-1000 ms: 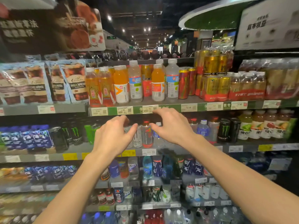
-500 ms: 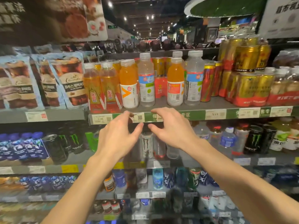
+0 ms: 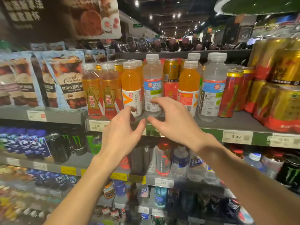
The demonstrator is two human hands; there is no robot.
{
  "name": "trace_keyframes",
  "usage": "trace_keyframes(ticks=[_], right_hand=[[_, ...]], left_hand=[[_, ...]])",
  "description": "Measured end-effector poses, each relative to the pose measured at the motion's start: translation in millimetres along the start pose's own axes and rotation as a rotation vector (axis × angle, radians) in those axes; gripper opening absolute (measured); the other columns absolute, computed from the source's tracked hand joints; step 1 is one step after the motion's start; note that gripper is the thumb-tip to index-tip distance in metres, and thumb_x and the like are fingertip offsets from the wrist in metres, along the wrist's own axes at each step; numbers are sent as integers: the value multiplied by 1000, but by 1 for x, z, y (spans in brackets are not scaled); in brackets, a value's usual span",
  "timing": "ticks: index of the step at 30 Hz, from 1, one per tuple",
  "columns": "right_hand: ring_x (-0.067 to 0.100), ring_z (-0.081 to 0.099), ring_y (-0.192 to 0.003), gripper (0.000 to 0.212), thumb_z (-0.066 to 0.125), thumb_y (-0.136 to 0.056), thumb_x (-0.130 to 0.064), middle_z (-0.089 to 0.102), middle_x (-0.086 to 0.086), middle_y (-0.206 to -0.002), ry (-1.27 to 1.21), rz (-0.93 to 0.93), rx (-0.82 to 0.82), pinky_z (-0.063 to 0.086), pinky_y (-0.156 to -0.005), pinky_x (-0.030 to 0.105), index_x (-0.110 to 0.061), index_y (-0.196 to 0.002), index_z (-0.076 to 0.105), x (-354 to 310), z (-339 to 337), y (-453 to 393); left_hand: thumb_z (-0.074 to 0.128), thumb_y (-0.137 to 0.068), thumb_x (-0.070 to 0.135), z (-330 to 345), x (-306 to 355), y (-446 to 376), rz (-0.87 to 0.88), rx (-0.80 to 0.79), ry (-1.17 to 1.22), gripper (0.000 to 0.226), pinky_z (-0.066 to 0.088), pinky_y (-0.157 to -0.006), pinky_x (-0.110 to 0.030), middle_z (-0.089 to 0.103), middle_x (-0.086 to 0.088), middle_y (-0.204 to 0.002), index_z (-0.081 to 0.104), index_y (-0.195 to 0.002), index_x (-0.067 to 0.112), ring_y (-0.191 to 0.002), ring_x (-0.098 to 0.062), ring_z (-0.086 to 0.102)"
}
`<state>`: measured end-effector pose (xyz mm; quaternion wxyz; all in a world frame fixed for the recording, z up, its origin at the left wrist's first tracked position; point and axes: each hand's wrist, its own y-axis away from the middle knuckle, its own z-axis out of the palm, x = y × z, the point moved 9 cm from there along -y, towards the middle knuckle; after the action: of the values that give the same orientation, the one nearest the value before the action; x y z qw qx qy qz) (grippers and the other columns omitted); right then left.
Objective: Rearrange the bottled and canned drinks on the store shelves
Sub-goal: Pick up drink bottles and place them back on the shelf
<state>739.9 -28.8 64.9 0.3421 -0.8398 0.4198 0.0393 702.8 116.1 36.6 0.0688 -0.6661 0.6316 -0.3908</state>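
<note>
Hands at drinks shelf [image 3: 211, 125].
Left hand [image 3: 121, 135] and right hand [image 3: 174, 122] spread, holding nothing, near clear bottle [image 3: 152, 78].

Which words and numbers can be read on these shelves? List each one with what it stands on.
"5.49": white price tag on the upper grey shelf edge.
"6.99": white price tag under the amber plastic bottles.
"3.99": white price tag on the shelf below.
"BLACK COFFEE": pale blue coffee pouch, with Korean script above.
"东鹏": amber plastic bottle.
Claw logo only: black can; its wording is blurred.
Other tags and labels: too blurred.
</note>
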Motion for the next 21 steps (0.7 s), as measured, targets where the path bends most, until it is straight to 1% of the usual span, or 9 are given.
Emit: trace_keyframes(ticks=[3, 7, 11, 14, 18, 21], right_hand=[[16, 51, -131, 62, 67, -91, -40, 53, -5, -145, -45, -40, 13, 47, -104, 41, -24, -146, 45, -7, 4, -20], [17, 51, -131, 66, 68, -90, -40, 45, -8, -149, -70, -73, 34, 49, -101, 47, -26, -148, 39, -15, 10, -47], [19, 54, -127, 67, 69, -89, -39, 42, -9, -149, -106, -98, 69, 51, -99, 49, -27, -147, 39, -19, 17, -64], [17, 55, -125, 64, 69, -90, -36, 44, -9, -148, -109, -108, 92, 52, -99, 46, -28, -146, 41, -19, 19, -73], [6, 59, -102, 52, 68, -91, -31, 58, -10, -132, -139, -89, 170, 55, -90, 38, -27, -140, 49, -11, 14, -76], [3, 59, -97, 49, 68, -92, -29, 59, -11, -128, -138, -109, 173, 56, -88, 36, -26, -138, 51, -11, 14, -75]], left_hand=[[58, -92, 51, -2, -8, -8, -24, 31, -4, 31, 53, -71, -41, 63, 11, -90, 54, -113, 28, -87, -22, 64], [57, -92, 49, -4, -17, -21, -8, 32, -2, 28, 54, -72, -42, 62, 11, -89, 53, -110, 27, -83, -21, 64], [58, -91, 50, -8, -23, -35, -5, 48, -5, 25, 53, -70, -40, 61, 13, -86, 54, -106, 30, -84, -17, 64], [59, -91, 49, -8, -27, -44, -5, 54, 13, 22, 52, -70, -40, 63, 16, -86, 55, -105, 32, -86, -14, 65], [61, -89, 48, -4, -24, -53, 23, 56, 49, 23, 53, -71, -38, 65, 18, -89, 57, -106, 33, -87, -11, 65], [63, -89, 46, -2, -21, -58, 53, 86, 76, 21, 54, -69, -35, 65, 18, -87, 59, -105, 33, -81, -6, 64]])
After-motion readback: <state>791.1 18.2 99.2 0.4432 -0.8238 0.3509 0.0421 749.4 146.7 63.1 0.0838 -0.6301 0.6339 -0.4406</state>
